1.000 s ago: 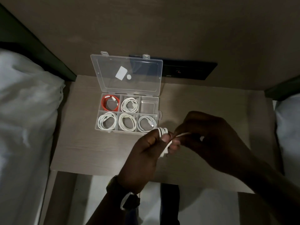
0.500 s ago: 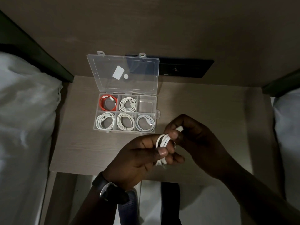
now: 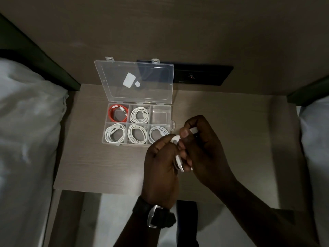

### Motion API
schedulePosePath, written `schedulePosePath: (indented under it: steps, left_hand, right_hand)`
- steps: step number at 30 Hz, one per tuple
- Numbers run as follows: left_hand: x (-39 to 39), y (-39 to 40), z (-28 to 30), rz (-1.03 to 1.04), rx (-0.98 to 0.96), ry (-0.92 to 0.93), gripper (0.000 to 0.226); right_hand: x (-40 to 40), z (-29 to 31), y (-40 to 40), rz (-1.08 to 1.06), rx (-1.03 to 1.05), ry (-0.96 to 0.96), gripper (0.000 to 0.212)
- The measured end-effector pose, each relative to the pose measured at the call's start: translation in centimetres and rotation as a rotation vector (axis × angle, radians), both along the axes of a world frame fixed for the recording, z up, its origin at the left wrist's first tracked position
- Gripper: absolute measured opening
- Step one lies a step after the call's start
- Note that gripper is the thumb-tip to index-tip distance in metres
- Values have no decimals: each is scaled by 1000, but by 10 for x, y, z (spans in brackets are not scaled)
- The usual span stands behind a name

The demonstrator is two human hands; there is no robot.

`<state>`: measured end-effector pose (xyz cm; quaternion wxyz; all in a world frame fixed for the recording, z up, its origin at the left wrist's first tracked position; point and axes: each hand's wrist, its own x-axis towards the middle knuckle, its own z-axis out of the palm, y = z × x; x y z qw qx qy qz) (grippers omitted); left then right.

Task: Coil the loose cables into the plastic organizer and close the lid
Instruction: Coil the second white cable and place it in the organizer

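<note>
The white cable (image 3: pixel 179 154) is bunched in thin loops, one plug end poking below, pinched between my left hand (image 3: pixel 160 166) and right hand (image 3: pixel 201 145), just right of the clear organizer (image 3: pixel 171 124), its lid (image 3: pixel 135 82) open.

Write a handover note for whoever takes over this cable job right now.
Left hand: closed around a white cable, held above the table.
Right hand: pinching the same cable's end at the top of the coil.
Organizer: on the table, lid open and standing up at the back.
Done: five compartments filled, one with a red cable, four with white coils.
Left: finish this coil, drop it in the empty back-right compartment, close the lid.
</note>
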<state>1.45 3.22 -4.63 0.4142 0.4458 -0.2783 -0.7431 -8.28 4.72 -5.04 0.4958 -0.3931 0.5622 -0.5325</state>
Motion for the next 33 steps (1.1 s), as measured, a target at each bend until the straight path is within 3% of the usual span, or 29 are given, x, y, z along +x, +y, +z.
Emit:
schedulePosePath:
  steps: [4,10,14,16,19,23,26,29,31,33]
  left_hand:
    - [9,-6,-3,38,-37,-111,15]
    - [12,-3,-4,-162,-251,-310,32]
    - [27,-14,-7,-229,-138,-237,25]
    - [32,-11,-12,-245,-141,-254,21]
    - [29,-6,-20,-176,-271,-463,20]
    - [28,-10,-32,-101,-245,-613,16]
    - [39,-15,-39,-277,-478,-835,13]
    - [49,-22,-42,-448,-474,-967,24]
    - [53,-27,-45,-548,-517,-1060,33]
    - [50,-31,-46,-541,-525,-1082,29]
  right_hand:
    - [-4,-4,1,-59,-69,118,9]
    - [-3,-4,1,-101,-60,-50,9]
    - [-12,-9,-10,-187,83,-356,17]
    - [-14,-14,-15,-200,191,-422,16]
    - [-1,-22,-18,-164,268,-300,19]
    - [19,-26,-13,-8,190,130,23]
    - [19,-28,-7,153,144,426,61]
    - [13,-30,-7,284,135,473,74]
    - [12,-34,-8,353,89,526,67]
    - [13,-39,-11,275,58,561,40]
